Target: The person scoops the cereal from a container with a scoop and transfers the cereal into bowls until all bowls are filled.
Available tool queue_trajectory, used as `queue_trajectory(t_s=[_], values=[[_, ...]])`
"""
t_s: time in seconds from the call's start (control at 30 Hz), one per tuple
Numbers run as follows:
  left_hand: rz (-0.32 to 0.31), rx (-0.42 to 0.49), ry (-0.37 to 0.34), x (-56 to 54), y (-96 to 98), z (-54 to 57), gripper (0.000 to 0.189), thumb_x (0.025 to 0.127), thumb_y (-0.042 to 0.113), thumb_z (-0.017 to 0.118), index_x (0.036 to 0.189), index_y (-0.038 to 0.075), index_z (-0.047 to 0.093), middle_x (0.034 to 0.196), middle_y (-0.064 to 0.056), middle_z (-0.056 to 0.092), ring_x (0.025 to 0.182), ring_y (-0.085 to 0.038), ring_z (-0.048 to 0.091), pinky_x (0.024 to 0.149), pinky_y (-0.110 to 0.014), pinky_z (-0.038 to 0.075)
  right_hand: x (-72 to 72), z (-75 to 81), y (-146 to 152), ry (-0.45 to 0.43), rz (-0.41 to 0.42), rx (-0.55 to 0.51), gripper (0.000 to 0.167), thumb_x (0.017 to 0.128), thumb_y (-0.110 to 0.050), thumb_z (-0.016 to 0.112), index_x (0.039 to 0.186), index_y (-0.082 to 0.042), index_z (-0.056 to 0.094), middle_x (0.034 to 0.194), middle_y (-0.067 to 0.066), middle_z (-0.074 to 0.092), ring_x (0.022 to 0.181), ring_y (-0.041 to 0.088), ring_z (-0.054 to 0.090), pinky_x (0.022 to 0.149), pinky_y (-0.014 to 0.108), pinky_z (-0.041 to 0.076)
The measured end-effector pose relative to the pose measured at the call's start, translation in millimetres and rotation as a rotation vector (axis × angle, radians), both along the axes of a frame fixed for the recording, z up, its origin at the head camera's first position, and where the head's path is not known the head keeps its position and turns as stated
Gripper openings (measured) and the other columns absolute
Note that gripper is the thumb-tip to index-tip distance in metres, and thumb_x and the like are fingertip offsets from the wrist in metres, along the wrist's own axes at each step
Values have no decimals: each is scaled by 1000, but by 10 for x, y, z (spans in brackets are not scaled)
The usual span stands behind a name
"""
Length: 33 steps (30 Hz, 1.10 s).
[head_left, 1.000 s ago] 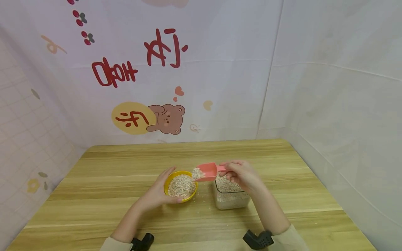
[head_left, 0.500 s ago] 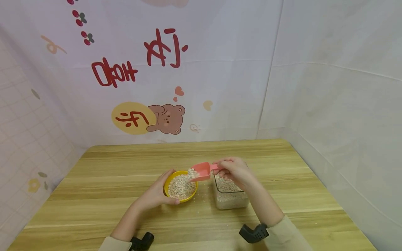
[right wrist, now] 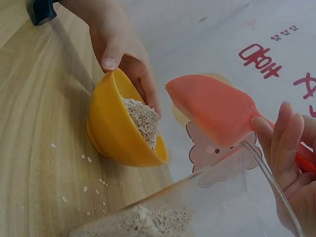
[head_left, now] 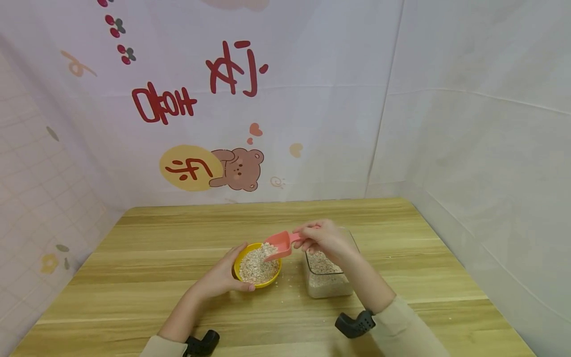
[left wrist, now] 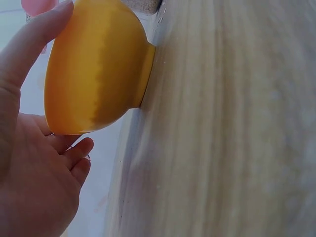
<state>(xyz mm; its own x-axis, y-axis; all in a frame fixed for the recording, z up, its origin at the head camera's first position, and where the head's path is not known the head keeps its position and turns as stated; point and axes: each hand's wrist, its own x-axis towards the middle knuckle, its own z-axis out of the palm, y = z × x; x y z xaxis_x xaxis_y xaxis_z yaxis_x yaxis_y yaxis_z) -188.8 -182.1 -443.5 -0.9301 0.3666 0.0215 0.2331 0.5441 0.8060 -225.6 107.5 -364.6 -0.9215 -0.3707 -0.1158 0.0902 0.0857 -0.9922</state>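
My left hand [head_left: 220,278] holds a yellow bowl [left wrist: 96,64] by its side, thumb on the near rim and fingers round the far side. The bowl stands on the table, heaped with oat flakes [head_left: 256,267]. With its fingers my right hand [head_left: 327,243] grips the handle of a pink scoop [head_left: 285,242]. The scoop's front lip overlaps the bowl's right rim in the head view, with oats at its mouth. In the right wrist view the scoop [right wrist: 212,106] shows its outer side, hiding what lies inside.
A clear square container [head_left: 332,288] of oats stands right of the bowl, under my right hand and forearm. Several loose flakes [right wrist: 64,199] lie on the wooden table [head_left: 178,228]. A printed white cloth [head_left: 312,99] hangs behind the table.
My right hand has moved left with the scoop, from beside the bowl's rim to over its right part. Oats at the scoop's mouth now meet the heap in view. My left hand stays on the bowl.
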Motion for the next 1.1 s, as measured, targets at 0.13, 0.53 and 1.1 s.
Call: queue_trajectory(t_s=[0.13, 0.53, 1.1], values=[[-7, 2, -3, -7, -3, -18, 117, 64, 41, 88, 152, 3, 20, 154, -20, 21, 139, -39, 19, 105, -64, 22, -31, 21, -50, 22, 15, 25, 30, 91, -2, 54, 115, 13, 60, 78, 17, 69, 54, 10, 59, 47, 21, 47], [3, 15, -16, -15, -14, -19, 117, 63, 42, 88, 152, 6, 22, 154, -17, 23, 139, -37, 21, 104, -63, 23, -101, 200, -162, 61, 47, 147, 25, 89, -3, 56, 108, 12, 64, 76, 18, 69, 51, 13, 61, 44, 21, 46], [-7, 24, -31, -15, 3, -27, 111, 65, 36, 88, 151, 6, 24, 153, -19, 24, 138, -39, 22, 103, -64, 24, -126, 410, -172, 121, 96, 243, 17, 88, 0, 57, 99, 8, 68, 73, 18, 69, 50, 14, 60, 43, 22, 48]])
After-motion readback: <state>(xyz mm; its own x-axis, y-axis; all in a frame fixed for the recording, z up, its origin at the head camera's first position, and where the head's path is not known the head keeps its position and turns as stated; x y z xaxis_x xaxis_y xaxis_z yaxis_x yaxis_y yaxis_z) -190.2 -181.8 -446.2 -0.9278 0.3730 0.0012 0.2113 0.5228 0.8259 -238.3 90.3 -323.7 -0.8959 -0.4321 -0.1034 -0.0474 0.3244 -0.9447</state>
